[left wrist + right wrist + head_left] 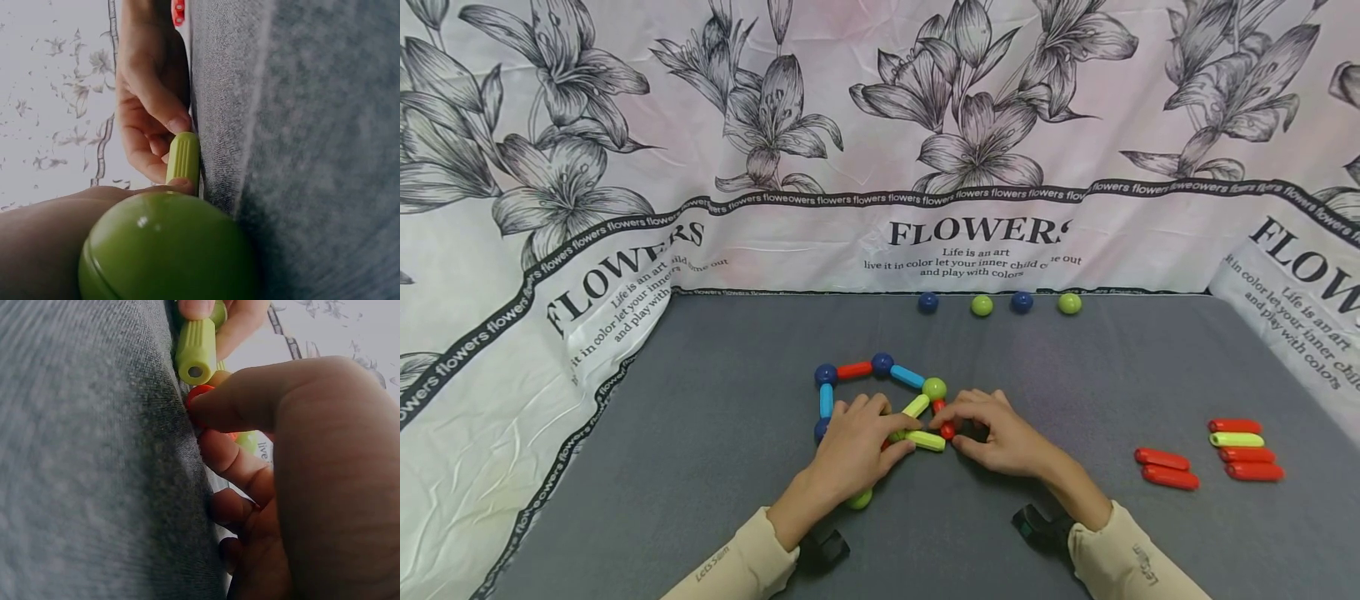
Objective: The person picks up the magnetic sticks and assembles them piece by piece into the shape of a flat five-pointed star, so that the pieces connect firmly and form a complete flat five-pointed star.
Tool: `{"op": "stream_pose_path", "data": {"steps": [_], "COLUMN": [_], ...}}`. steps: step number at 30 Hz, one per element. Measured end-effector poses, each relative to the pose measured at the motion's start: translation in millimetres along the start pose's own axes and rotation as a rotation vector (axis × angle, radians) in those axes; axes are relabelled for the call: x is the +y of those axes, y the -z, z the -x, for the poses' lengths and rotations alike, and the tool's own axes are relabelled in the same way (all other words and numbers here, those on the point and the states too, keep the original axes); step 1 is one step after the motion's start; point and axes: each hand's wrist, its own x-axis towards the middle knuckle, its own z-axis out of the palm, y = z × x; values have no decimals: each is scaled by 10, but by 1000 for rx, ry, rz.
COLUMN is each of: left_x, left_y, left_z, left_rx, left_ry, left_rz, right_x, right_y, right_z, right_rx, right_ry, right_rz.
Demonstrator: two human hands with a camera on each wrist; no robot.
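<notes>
Magnetic sticks and balls form a partly joined outline on the grey cloth. My left hand lies over its lower left side, thumb and fingers pinching a yellow-green stick near a green ball. My right hand pinches the lower end of a red stick between thumb and index finger; its upper end meets another green ball. A second yellow-green stick slants toward that ball. Another green ball sits under my left wrist. My left hand hides some of the joints.
Dark blue balls, light blue sticks and a red stick make up the far side. Loose balls line the cloth's back edge. Loose red sticks and one yellow-green stick lie at right. A flowered sheet hangs behind.
</notes>
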Motion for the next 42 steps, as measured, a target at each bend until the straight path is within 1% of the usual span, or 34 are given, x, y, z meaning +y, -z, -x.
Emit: {"op": "stream_pose_path", "data": {"steps": [4,7,10,14,20,25,27,29,33,38,42], "left_x": [-3,-8,-11,-19,-62,-99,-106,-119,-132,-136,-135], "left_y": [3,3,1,6,39,63,61,56,41,33,43], "left_z": [9,11,10,3,-6,-7,-9,-8,-5,-8,-7], "left_rx": [2,4,4,-8,-23,-27,-35,-44,-50,-46,-46], "left_ry": [-3,-8,-12,-9,-11,1,2,3,1,0,5], "left_rz": [-1,-7,-10,-3,10,25,34,39,38,30,25], "right_x": [14,33,63,92,86,201,265,340,516,678,752], "right_y": [-4,-7,-5,8,87,165,203,234,305,388,437], "right_z": [-13,-25,-17,-5,-61,-199,-266,-346,-521,-732,-849], "right_rx": [46,85,115,187,384,579,644,686,723,747,705], "right_ry": [45,44,-28,-144,-282,-394,-451,-511,-598,-654,-665], "right_rz": [-88,-174,-237,-270,-238,-184,-151,-115,-20,5,65]}}
